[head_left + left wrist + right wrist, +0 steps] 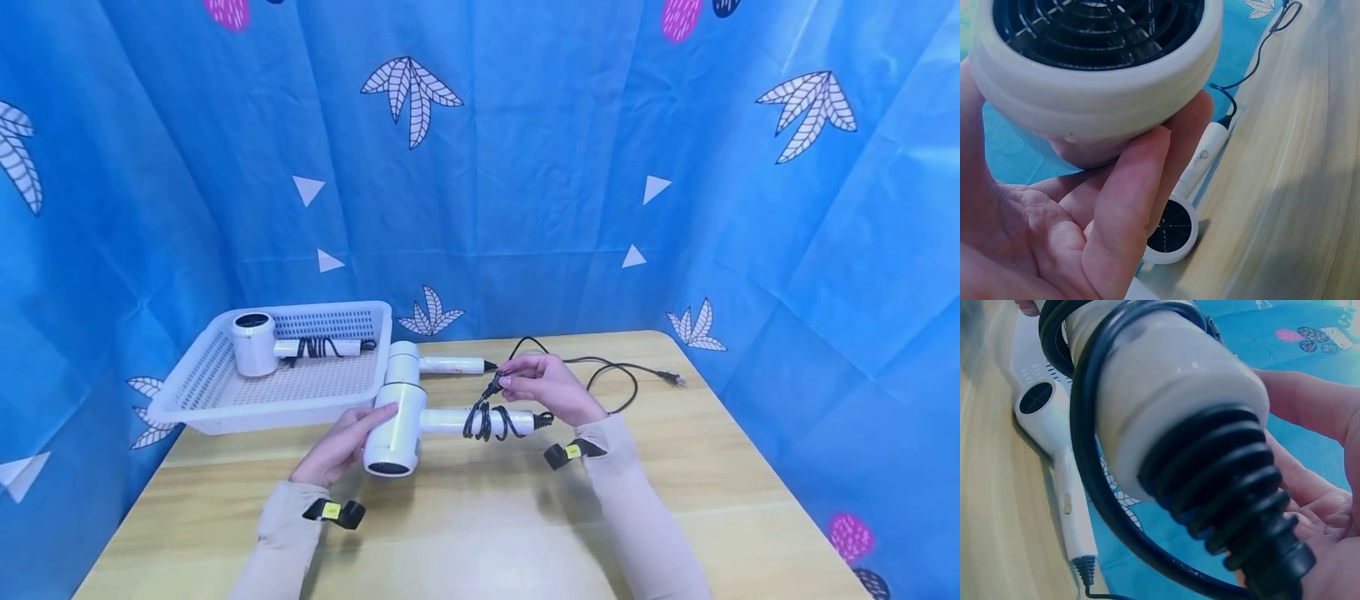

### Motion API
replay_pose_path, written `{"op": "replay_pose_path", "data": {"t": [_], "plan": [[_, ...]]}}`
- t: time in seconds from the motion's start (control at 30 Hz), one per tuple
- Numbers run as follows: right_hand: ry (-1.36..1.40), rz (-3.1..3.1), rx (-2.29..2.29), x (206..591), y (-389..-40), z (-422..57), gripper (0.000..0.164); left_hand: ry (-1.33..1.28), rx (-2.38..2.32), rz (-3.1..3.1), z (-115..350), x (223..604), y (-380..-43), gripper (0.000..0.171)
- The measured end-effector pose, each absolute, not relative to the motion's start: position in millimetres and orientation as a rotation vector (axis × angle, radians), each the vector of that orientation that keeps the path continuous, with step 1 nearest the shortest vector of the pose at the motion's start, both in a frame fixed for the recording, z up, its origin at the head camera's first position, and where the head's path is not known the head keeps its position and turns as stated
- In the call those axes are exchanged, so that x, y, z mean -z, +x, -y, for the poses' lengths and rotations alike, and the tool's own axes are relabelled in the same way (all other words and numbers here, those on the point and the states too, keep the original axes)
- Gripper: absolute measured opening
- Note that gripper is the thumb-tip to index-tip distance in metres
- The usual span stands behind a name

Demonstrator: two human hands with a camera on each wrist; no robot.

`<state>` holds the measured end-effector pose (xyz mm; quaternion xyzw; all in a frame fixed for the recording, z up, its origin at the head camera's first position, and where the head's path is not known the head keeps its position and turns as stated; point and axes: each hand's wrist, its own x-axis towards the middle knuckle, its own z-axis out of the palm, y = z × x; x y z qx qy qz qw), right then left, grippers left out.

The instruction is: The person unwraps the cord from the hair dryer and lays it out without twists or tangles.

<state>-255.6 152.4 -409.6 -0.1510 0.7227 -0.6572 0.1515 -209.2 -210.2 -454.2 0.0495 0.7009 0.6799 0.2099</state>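
My left hand [341, 446] grips a white hair dryer [396, 425] by its barrel, fingers curled round it below the black grille in the left wrist view. The dryer is held above the table, its handle pointing right. Loops of black cord [483, 422] wrap round that handle. With thumb and fingers my right hand [551, 387] pinches the cord's end near the plug [493, 385], just above the handle. In the right wrist view the ribbed cord sleeve [1222, 487] at the handle's end shows close up.
A second white hair dryer [452, 365] lies behind on the wooden table [480, 533], its cord [633, 387] loose toward the right. At the left, a white plastic basket [262, 410] holds another dryer [255, 350] with wrapped cord. Blue curtains [525, 208] surround the table.
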Motion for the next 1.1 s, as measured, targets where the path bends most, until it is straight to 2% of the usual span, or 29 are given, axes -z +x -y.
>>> {"op": "replay_pose_path", "data": {"t": [0.4,1.1], "plan": [[-0.472,-2.085,1.881,406.8,-247.8,-149.5,0.036,0.105,-1.874,-1.966,208.8,454.8,-205.4,0.062],[-0.518,-2.068,1.900,405.7,-247.7,-146.9,0.038,0.125,-1.891,-1.936,209.8,457.4,-208.9,0.058]]}}
